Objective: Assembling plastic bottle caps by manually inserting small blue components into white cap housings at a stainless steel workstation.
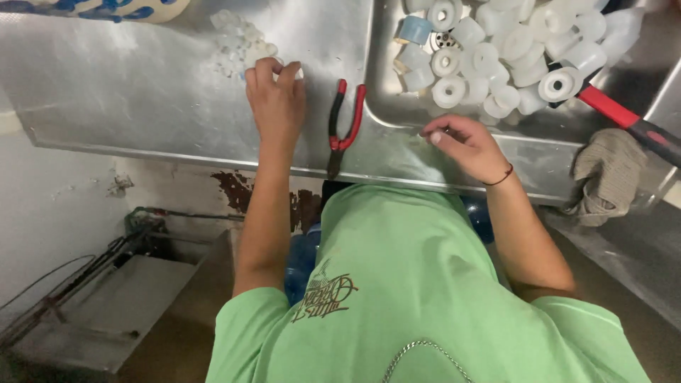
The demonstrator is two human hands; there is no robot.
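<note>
Red-handled pliers point(345, 120), white caps point(496, 50), green shirt point(404, 284)

Stainless steel bench point(142, 92), sink basin point(638, 85) sunk into right part. On flat part: heap of small clear plastic bits point(237, 39), red-handled pliers point(344, 124) near front edge. In basin: pile of white plastic caps point(511, 50), red-and-black tool handle point(628, 117). Grey cloth point(606, 174) draped over right front corner.

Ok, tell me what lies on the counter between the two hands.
Head view: red-handled pliers lie shut on the steel counter, between the left hand and right hand.
</note>
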